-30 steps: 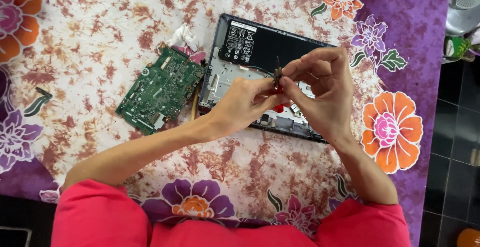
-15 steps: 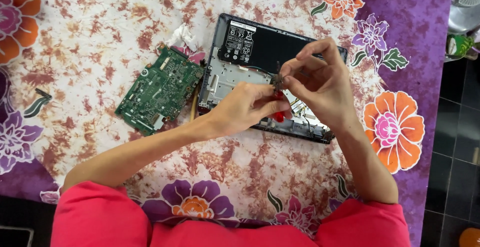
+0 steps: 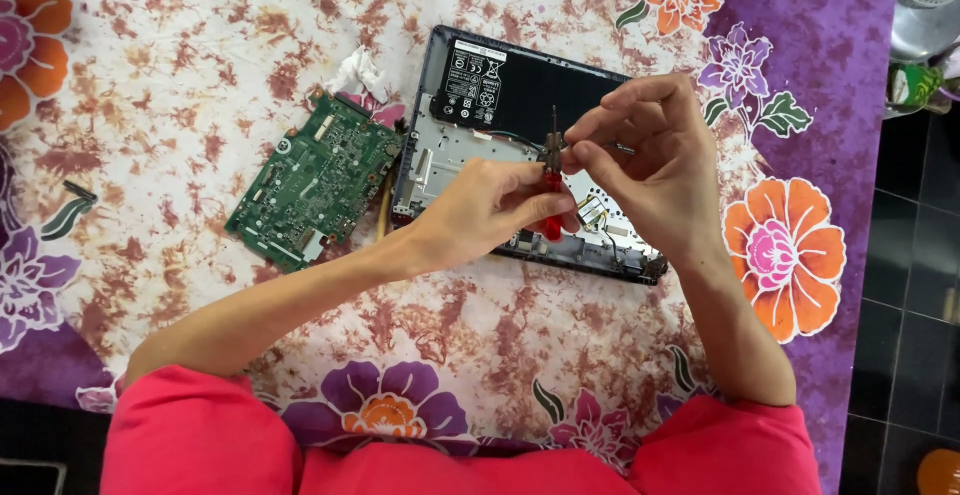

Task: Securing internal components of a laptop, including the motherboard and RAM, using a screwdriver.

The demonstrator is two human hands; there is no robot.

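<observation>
My left hand (image 3: 490, 210) fingers close around a red-handled screwdriver (image 3: 551, 180), held upright, tip pointing away. My right hand (image 3: 655, 170) fingers pinch its shaft above the opened laptop (image 3: 480, 85).

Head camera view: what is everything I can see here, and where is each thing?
Cloth: one, purple and white with flowers, under everything.
Opened laptop: one, grey and black, centre.
Circuit board: one, green, left of the laptop.
Crumpled paper: one, white, above the board.
Screwdriver: one, red handle, held over the laptop.
Floor tiles: dark, right edge.
Sleeves: pink, bottom.
Left hand: grips the screwdriver handle.
Right hand: fingers pinch at the screwdriver's shaft.
</observation>
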